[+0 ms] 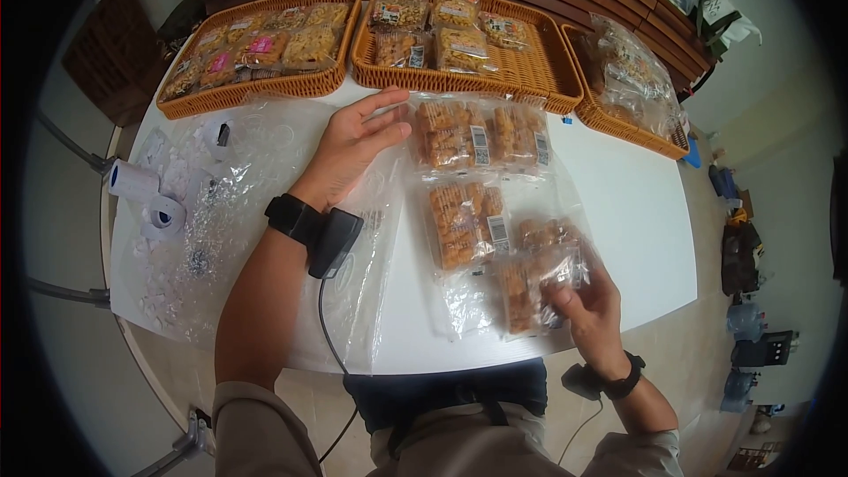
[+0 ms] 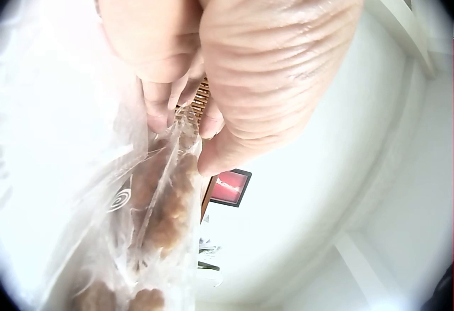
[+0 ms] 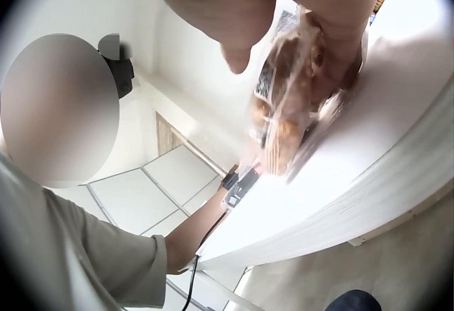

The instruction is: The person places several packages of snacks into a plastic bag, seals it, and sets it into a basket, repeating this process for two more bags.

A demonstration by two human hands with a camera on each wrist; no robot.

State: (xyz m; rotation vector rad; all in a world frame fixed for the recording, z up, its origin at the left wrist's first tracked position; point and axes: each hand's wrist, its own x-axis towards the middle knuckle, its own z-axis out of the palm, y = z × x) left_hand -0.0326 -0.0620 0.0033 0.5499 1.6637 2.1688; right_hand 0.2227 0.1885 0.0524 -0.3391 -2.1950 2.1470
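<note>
My left hand (image 1: 353, 146) pinches the edge of a large clear bag beside the upper snack packs; in the left wrist view, film bunches between the thumb and fingers of that hand (image 2: 241, 63). Two brown snack packs (image 1: 450, 134) lie side by side at the top, with another pack (image 1: 461, 225) below them. At the lower right, my right hand (image 1: 594, 318) grips a wrapped pack (image 1: 523, 296), thumb on top, overlapping one more pack. The right wrist view shows the hand (image 3: 333, 27) around this pack (image 3: 287, 130), fingers partly hidden.
Wicker baskets (image 1: 256, 88) of snack packs line the back of the white table (image 1: 636, 238), with another basket (image 1: 632, 131) at the right. Clear plastic film (image 1: 265, 291) covers the left side, beside label rolls (image 1: 135, 181) and paper scraps. A cable hangs from the left wrist.
</note>
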